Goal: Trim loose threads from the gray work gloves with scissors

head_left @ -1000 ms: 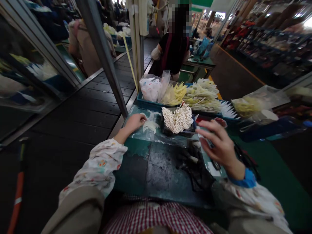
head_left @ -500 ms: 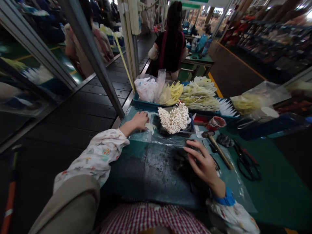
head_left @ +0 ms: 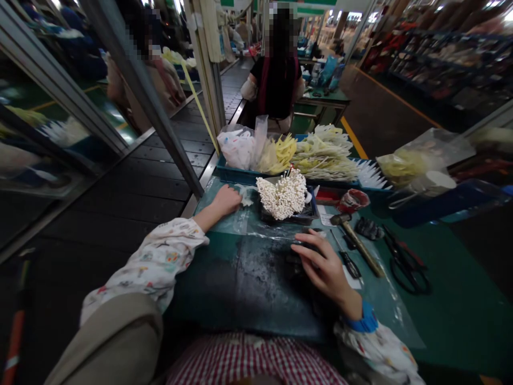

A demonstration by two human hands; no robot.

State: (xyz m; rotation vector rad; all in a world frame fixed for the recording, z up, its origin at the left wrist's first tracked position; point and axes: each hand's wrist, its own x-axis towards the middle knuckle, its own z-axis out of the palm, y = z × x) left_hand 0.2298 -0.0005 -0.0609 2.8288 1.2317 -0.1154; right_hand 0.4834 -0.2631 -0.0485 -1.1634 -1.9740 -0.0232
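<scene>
1. Left hand (head_left: 226, 200): laid on the clear plastic sheet (head_left: 245, 223) at the bench's far left; fingers curled under, knuckles uppermost. From where I stand, I cannot tell whether they grip anything.
2. Pale flat pieces (head_left: 249, 197): lying on the sheet, just beside the left fingertips, on the side toward the tray; any part under the fingers is hidden.
3. Bundle of white bead-tipped stems (head_left: 282, 193): in a small dark tray (head_left: 300, 218), right of the pale pieces, between the two hands and farther off.
4. Right hand (head_left: 326, 267): palm down over the dark work mat (head_left: 256, 278), fingers parted and lightly bent; contact beneath unclear.
5. Screwdriver (head_left: 350, 263), hammer (head_left: 363, 247), scissors (head_left: 405, 262): ranged rightward from the right hand, screwdriver nearest.
</scene>
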